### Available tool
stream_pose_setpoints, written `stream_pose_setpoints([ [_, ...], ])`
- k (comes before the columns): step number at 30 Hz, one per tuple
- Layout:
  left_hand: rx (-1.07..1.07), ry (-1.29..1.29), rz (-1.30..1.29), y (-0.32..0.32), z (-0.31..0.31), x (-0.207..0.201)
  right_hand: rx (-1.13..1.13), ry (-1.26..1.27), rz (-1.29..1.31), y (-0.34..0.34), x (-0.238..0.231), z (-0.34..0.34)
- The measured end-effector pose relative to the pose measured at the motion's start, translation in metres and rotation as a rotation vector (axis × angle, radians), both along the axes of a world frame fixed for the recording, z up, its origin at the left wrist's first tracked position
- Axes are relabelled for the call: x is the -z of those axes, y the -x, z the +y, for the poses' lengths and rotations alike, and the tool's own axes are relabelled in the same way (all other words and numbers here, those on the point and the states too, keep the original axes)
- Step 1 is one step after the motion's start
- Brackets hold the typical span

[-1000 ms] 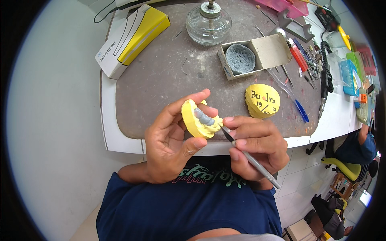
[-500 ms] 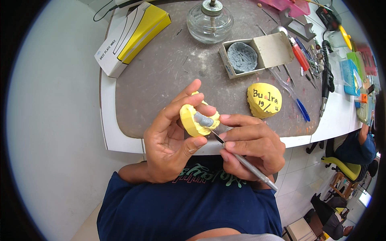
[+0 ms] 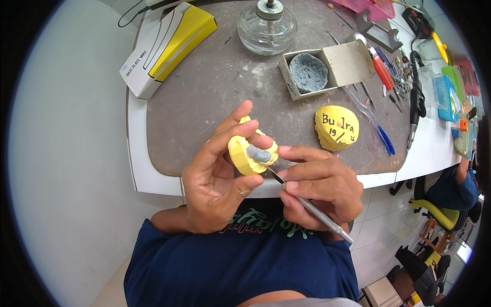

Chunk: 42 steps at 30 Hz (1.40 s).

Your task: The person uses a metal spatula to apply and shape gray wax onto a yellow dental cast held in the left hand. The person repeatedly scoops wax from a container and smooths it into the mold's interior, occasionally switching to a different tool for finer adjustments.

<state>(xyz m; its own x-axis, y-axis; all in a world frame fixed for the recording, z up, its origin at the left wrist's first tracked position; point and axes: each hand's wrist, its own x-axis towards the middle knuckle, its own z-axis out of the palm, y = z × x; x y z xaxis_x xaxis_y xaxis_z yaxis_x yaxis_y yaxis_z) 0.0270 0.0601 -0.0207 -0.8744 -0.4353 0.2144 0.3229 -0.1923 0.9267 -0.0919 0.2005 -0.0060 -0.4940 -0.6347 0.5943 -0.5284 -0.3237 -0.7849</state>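
Between the fingers and thumb of my left hand (image 3: pixel 215 179) is a yellow dental cast (image 3: pixel 241 159), held up just over the table's front edge. Grey-blue wax (image 3: pixel 259 154) covers part of its tooth ridge. My right hand (image 3: pixel 325 187) grips a wax carving knife (image 3: pixel 318 212) like a pen, its metal handle slanting down to the right. The blade tip is at the cast's edge, just below the wax; whether it touches is too small to tell. My right index fingertip rests against the cast's right side.
A second yellow cast (image 3: pixel 336 128) with handwriting lies right of my hands. Behind it sits an open box (image 3: pixel 295 91) with a round grey wax block (image 3: pixel 308 73). A glass spirit lamp (image 3: pixel 267 30), a yellow-white box (image 3: pixel 169 48), a blue-tipped brush (image 3: pixel 384 139) and several tools surround the mat.
The cast has tilted slightly and shifted a little in my left fingers. My right hand and the carving knife have barely moved.
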Motion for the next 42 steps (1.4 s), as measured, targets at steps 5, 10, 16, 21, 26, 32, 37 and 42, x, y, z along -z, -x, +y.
stream_pose_setpoints([
  [5, -0.002, 0.071, 0.015, 0.0007, -0.0022, 0.0027, 0.057, 0.008, -0.065, -0.0041, 0.0022, 0.0001],
  [10, -0.025, 0.072, 0.023, 0.0008, -0.0001, 0.0027, -0.001, 0.018, -0.082, -0.0021, 0.0014, 0.0015],
  [16, -0.028, 0.080, 0.038, 0.0000, 0.0003, 0.0036, -0.011, -0.018, -0.025, 0.0012, -0.0022, 0.0005],
  [21, -0.027, 0.156, 0.037, 0.0003, -0.0014, 0.0049, 0.052, -0.008, -0.079, -0.0028, 0.0012, 0.0009],
  [26, -0.027, 0.116, 0.027, 0.0004, 0.0002, 0.0019, 0.023, -0.017, -0.126, -0.0021, -0.0003, 0.0038],
  [32, -0.022, 0.173, 0.023, 0.0007, -0.0015, 0.0000, 0.015, 0.000, -0.093, 0.0001, 0.0010, 0.0020],
  [37, -0.018, 0.186, 0.021, 0.0007, -0.0013, -0.0004, 0.046, -0.003, -0.117, -0.0006, -0.0003, 0.0028],
  [42, -0.024, 0.192, 0.029, 0.0008, -0.0013, 0.0003, 0.041, -0.006, -0.111, -0.0008, 0.0016, 0.0033],
])
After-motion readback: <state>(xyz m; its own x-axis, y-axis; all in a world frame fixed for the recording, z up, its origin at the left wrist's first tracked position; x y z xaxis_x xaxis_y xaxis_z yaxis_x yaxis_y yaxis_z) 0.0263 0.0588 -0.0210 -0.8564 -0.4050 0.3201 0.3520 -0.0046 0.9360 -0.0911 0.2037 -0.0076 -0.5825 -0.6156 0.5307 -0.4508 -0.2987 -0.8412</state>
